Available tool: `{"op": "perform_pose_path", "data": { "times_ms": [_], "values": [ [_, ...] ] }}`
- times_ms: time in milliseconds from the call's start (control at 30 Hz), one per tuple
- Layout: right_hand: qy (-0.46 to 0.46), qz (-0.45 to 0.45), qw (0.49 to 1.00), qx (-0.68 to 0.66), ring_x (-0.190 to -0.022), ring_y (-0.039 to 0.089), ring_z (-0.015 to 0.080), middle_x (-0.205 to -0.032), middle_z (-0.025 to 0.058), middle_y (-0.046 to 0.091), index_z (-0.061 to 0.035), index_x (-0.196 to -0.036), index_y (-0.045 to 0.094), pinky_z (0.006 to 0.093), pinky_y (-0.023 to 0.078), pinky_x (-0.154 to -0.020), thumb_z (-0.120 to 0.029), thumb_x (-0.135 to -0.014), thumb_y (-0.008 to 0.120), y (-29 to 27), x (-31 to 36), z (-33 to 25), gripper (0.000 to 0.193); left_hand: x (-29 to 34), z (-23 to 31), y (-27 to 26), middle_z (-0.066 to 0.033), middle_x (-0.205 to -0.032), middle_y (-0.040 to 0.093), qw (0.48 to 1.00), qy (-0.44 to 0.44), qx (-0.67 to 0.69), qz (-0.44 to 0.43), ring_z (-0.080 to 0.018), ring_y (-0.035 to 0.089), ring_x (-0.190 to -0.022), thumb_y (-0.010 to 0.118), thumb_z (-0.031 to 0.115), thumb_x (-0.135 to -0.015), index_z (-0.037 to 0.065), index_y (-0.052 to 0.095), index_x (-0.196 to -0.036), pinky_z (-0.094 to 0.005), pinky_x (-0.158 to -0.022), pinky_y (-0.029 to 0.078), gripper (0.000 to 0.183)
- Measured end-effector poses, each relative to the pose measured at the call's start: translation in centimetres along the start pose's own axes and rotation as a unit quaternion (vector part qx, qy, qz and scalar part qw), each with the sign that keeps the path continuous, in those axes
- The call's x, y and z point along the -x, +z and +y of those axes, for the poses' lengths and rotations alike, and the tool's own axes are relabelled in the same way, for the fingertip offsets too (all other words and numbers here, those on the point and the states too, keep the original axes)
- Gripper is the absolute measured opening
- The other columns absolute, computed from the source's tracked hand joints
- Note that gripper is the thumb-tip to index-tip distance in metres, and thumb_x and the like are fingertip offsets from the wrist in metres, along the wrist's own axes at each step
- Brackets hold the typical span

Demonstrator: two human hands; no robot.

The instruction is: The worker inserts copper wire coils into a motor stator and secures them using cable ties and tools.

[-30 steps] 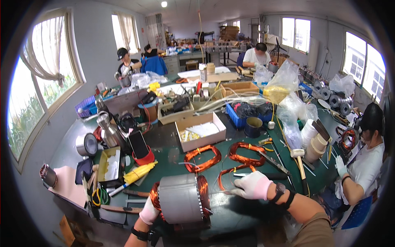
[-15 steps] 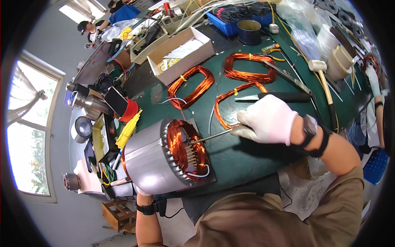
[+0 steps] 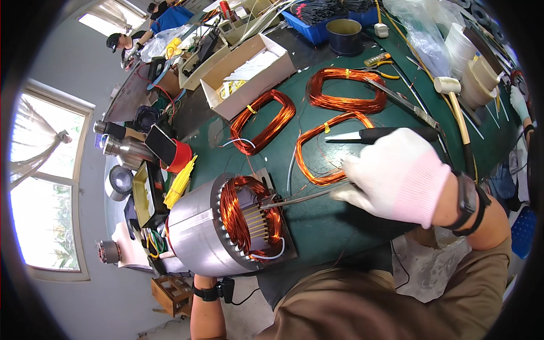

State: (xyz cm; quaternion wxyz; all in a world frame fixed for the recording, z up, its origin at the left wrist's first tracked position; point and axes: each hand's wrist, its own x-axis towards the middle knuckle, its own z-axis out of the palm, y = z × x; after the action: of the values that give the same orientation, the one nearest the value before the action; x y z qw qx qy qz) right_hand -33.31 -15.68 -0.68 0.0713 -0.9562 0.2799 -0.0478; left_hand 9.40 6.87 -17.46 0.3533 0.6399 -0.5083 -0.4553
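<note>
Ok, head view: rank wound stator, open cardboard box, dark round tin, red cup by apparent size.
1. Wound stator, though it's nearest the camera
2. Open cardboard box
3. Dark round tin and red cup: order unsure, cup partly covered

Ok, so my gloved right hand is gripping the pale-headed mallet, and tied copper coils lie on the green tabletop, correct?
Not quite: the gloved right hand grips a thin grey rod, not the mallet, which lies off to its right. The head view shows this. The tied copper coils do lie on the green tabletop.
</note>
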Motion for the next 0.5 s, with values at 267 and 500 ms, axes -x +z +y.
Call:
{"op": "perform_pose_path", "data": {
  "times_ms": [267,500],
  "values": [
    [-0.031,0.133,0.989,0.061,-0.065,0.068,0.0225,-0.068,0.0052,0.062,-0.0113,-0.081,0.063,0.0376,0.053,-0.053,-0.038,-0.084,0.073,4.8,1.1,-0.3,0.029,0.4,0.7,1.1,-0.0156,-0.138,0.054,0.998,-0.023,0.054,0.006,-0.0298,0.054,-0.128,0.067,0.032,-0.096,0.004,0.048,-0.147,-0.042,-0.109,0.045,0.061],
    [0.021,0.091,0.994,0.063,-0.057,0.065,0.0235,-0.064,0.0046,0.059,-0.0113,-0.078,0.062,0.0378,0.05,-0.05,-0.039,-0.087,0.073,4.0,1.5,-2.5,0.031,0.4,1.1,1.7,-0.0152,-0.137,0.054,0.994,-0.031,0.106,0.009,-0.0292,0.055,-0.127,0.066,0.033,-0.096,0.004,0.048,-0.146,-0.0416,-0.108,0.046,0.06]
  ]
}}
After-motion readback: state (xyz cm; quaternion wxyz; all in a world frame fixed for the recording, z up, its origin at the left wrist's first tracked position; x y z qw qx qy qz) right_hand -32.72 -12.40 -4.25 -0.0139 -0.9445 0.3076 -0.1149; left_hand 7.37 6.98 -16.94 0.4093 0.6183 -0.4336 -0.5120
